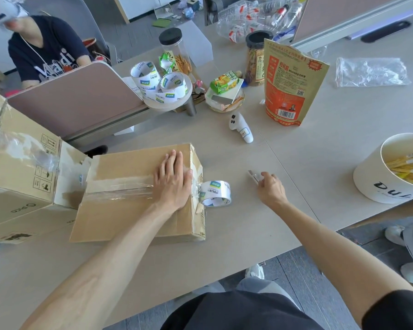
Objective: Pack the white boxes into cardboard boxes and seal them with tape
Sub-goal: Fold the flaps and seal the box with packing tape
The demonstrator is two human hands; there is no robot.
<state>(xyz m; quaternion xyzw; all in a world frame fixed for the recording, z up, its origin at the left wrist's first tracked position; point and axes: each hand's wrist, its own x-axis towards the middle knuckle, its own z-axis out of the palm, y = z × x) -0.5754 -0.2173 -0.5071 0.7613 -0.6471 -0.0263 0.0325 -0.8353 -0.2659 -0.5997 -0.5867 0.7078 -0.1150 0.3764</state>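
A closed cardboard box (pixel 129 167) lies on the table in front of me, with a strip of clear tape (pixel 119 189) running along its top seam. My left hand (pixel 172 179) lies flat with straight fingers on the box's right end, pressing the tape down. The tape strip runs over the box's right edge to a tape roll (pixel 215 194) that stands on the table beside the box. To the right, my right hand (pixel 270 189) pinches a small grey utility knife (pixel 254 176) on the tabletop. No white boxes are visible.
A larger taped cardboard box (pixel 17 167) stands at the left. Spare tape rolls (pixel 162 84) sit on a white stand behind. A white controller (pixel 241 127), snack bag (pixel 291 84), jars and a white bucket (pixel 379 177) crowd the far and right table. A person sits at the far left.
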